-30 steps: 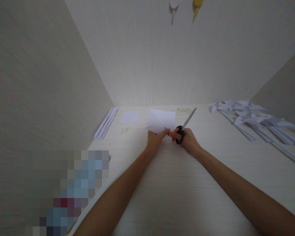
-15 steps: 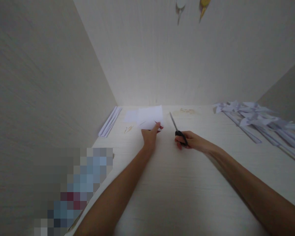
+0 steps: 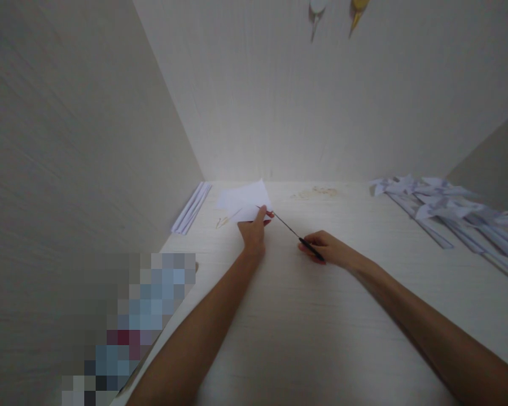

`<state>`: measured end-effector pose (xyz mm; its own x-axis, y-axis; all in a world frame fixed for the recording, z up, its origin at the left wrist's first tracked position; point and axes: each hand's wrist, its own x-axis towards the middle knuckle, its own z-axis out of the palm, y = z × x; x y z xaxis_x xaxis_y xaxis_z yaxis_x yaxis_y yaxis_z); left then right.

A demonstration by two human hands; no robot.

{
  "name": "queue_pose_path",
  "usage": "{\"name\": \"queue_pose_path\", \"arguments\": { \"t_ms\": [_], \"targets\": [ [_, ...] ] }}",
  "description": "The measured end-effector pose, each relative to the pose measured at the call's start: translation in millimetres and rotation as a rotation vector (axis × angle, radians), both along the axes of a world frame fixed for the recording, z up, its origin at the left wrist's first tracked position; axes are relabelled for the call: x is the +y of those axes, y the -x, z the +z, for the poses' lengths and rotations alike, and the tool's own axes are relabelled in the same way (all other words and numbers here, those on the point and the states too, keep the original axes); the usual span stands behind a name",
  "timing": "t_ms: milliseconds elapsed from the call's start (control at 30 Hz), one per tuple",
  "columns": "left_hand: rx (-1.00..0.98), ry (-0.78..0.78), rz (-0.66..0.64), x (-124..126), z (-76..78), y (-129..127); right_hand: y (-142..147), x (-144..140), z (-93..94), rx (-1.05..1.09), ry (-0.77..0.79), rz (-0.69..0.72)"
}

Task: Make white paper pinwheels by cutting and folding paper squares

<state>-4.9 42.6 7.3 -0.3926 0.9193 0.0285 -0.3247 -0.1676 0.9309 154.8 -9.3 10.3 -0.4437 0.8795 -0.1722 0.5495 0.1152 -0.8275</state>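
In the head view, my left hand (image 3: 254, 228) pinches the near right part of a white sheet of paper (image 3: 245, 195), its thumb on top. Slits show in the sheet close to the thumb. My right hand (image 3: 317, 246) is closed on the black handles of a pair of scissors (image 3: 288, 228). The blades point up and left, and their tip is at the paper's right edge by my left fingertips. Whether the tip touches the paper I cannot tell.
Rolled white paper sticks (image 3: 192, 207) lie at the table's left edge. Several paper pinwheels (image 3: 444, 208) on sticks lie at the right. Small thin pieces (image 3: 317, 192) are scattered at the back, others (image 3: 225, 220) left of my hand. A wall (image 3: 279, 113) rises behind the table (image 3: 305, 327).
The scissors have swung to the left, so their tip now meets the paper's edge. My left hand has shifted slightly left, and the sheet has turned and tilted with it.
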Motion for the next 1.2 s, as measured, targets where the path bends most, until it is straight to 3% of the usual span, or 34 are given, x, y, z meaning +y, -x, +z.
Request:
{"name": "queue_pose_path", "arguments": {
  "t_ms": [1200],
  "targets": [
    [0.061,-0.019,-0.040,-2.2,-2.3,-1.3,0.1,2.4,-4.8,0.014,0.015,-0.009]
  ]
}}
